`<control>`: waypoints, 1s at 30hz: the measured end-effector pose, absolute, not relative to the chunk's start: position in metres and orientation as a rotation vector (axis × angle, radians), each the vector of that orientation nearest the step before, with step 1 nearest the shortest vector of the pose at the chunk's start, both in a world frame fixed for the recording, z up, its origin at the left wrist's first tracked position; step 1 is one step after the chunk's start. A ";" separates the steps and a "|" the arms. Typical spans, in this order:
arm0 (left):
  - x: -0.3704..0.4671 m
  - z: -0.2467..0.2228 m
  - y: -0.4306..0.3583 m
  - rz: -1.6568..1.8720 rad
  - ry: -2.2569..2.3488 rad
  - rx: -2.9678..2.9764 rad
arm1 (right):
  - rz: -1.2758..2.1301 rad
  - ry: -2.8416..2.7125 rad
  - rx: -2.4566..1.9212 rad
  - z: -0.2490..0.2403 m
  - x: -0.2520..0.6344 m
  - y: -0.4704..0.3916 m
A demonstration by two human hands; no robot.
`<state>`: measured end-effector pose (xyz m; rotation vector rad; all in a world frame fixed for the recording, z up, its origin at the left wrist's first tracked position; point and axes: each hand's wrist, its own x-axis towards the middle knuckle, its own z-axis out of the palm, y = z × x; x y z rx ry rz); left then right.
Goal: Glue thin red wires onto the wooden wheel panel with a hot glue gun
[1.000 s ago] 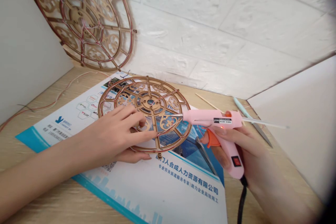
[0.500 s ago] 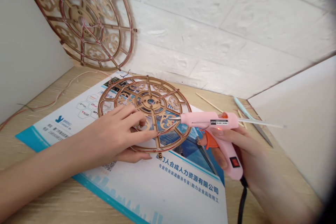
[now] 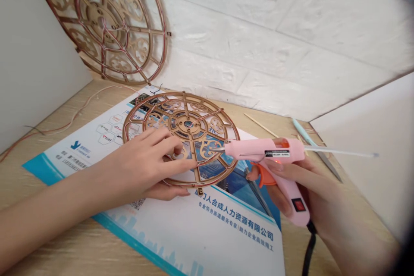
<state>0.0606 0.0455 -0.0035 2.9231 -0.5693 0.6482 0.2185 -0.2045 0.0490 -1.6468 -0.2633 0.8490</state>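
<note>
A round, gold-brown openwork disc (image 3: pixel 194 127) with spokes and scrollwork lies on a printed flyer, red and white wires running along its rings. My left hand (image 3: pixel 152 159) grips the disc's near-left edge, index finger stretched over a spoke and thumb at the near rim. In my right hand (image 3: pixel 312 185) is a pink hot glue gun (image 3: pixel 249 148), its small light glowing and a finger at the orange trigger. The metal nozzle hovers over the disc's right part; whether it touches cannot be told. A clear glue stick (image 3: pixel 339 152) sticks out of the gun's back.
A similar openwork disc (image 3: pixel 100 13) leans against the white wall at the back left. Loose wires (image 3: pixel 76 116) trail over the wooden table. The flyer (image 3: pixel 168 233) lies beneath. Back right are a thin wooden stick (image 3: pixel 260 123) and a blue-handled bladed tool (image 3: pixel 305 133).
My right hand has drawn the glue gun slightly to the right, away from the disc's middle. My left hand keeps its grip on the disc. The whole view has shifted a little.
</note>
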 end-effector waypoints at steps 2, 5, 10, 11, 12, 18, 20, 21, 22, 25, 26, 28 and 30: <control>0.061 -0.003 0.045 0.628 -0.555 2.921 | 0.874 -0.276 -1.625 0.049 0.220 -0.205; 0.060 -0.003 0.045 0.629 -0.548 2.919 | 0.909 -0.309 -1.557 0.045 0.225 -0.207; 0.060 -0.004 0.045 0.623 -0.533 2.919 | 0.973 -0.401 -1.609 0.040 0.232 -0.212; 0.060 -0.004 0.045 0.614 -0.529 2.915 | 0.971 -0.396 -1.634 0.040 0.232 -0.213; 0.059 -0.004 0.045 0.607 -0.526 2.910 | 0.960 -0.373 -1.659 0.039 0.232 -0.214; 0.059 -0.001 0.044 0.557 -0.545 2.894 | 0.903 -0.272 -1.685 0.037 0.226 -0.212; 0.059 0.000 0.043 0.552 -0.539 2.894 | 0.871 -0.245 -1.717 0.039 0.223 -0.209; 0.058 0.000 0.042 0.550 -0.535 2.895 | 0.858 -0.230 -1.745 0.041 0.221 -0.207; 0.058 0.000 0.042 0.548 -0.529 2.897 | 0.839 -0.212 -1.774 0.042 0.220 -0.206; 0.057 0.000 0.040 0.549 -0.508 2.897 | 0.833 -0.131 -1.841 0.045 0.218 -0.204; 0.056 -0.001 0.040 0.557 -0.511 2.893 | 0.849 -0.107 -1.851 0.045 0.218 -0.204; 0.056 -0.002 0.040 0.583 -0.523 2.893 | 0.883 -0.100 -1.853 0.045 0.219 -0.204; 0.057 -0.003 0.040 0.616 -0.525 2.900 | 0.897 -0.120 -1.847 0.045 0.220 -0.204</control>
